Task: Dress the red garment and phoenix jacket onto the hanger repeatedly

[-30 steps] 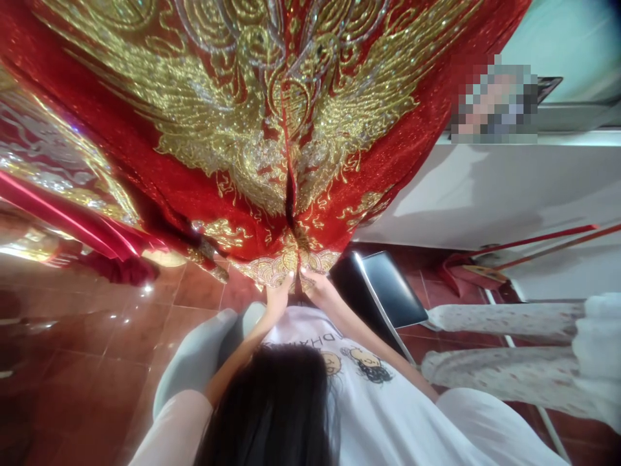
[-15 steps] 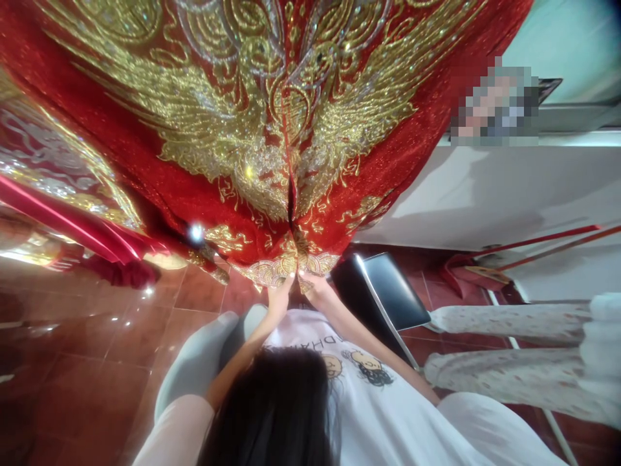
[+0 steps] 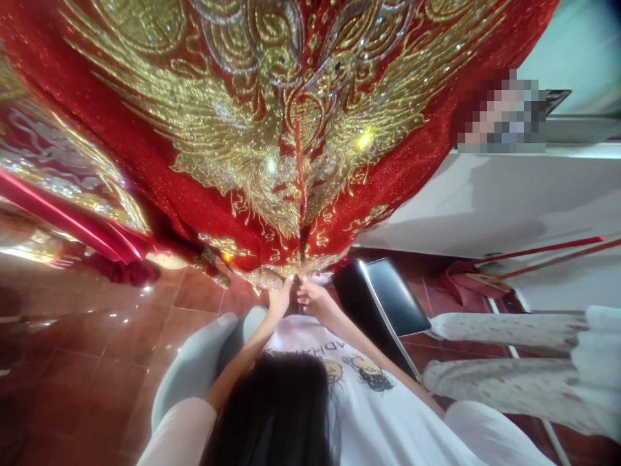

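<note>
A red garment (image 3: 252,226) with dense gold and silver embroidery hangs in front of me, its front seam running down the middle. At its patterned hem, left of the seam, my left hand (image 3: 280,299) is closed on the cloth with the thumb on top. Just right of it, my right hand (image 3: 314,299) has its fingers curled in below the hem, close to the seam's lower end. What those fingers hold, if anything, is too small to make out. The two hands are almost touching.
On the left hangs another embroidered red piece (image 3: 63,149) with a shiny pink-red edge. A black chair (image 3: 395,294) stands at right, before a white wall (image 3: 509,194). Red dustpans or brooms (image 3: 466,285) lean there, beside pale spotted cloth (image 3: 509,330). The floor (image 3: 121,362) is reddish tile.
My right hand has come off the hem's right side and dropped slightly, its fingers now curled. My left hand stays on the hem. The garment appears shifted slightly right, its seam opening narrower.
</note>
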`<state>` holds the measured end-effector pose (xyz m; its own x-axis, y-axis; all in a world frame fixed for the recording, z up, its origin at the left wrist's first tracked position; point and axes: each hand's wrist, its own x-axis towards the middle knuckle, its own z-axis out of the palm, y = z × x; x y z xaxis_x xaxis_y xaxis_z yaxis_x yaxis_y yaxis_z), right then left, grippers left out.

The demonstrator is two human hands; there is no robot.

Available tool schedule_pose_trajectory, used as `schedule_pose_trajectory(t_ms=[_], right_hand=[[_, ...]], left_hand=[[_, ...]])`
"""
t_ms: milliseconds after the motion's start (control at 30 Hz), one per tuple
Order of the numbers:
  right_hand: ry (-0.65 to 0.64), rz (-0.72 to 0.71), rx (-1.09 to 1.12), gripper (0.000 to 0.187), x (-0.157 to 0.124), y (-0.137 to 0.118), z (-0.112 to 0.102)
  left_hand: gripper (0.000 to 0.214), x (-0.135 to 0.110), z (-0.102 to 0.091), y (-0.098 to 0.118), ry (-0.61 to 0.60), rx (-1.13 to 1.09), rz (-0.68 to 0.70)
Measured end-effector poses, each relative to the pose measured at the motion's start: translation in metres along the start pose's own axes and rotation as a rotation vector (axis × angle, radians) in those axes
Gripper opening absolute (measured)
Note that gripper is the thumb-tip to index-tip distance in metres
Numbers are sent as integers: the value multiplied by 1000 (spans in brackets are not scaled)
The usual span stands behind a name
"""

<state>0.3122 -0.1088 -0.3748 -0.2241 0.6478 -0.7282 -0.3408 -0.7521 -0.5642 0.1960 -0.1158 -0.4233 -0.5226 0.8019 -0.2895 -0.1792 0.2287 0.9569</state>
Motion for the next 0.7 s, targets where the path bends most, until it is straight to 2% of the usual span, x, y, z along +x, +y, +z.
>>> schedule_pose_trajectory(t_ms=[200, 433, 567, 700], right_hand=[[-17, -109, -71, 42, 5, -22, 20], [-80, -133, -122, 35, -2, -22, 24], [-28, -154, -158, 25, -5, -24, 34], [60, -156, -155, 28, -6, -28, 51]], left_hand=[[33, 5, -5, 6, -89, 31, 54], [33, 7, -11, 3, -155, 59, 43], [39, 7, -9, 1, -192, 48, 56], [44, 8, -8, -3, -208, 44, 80]])
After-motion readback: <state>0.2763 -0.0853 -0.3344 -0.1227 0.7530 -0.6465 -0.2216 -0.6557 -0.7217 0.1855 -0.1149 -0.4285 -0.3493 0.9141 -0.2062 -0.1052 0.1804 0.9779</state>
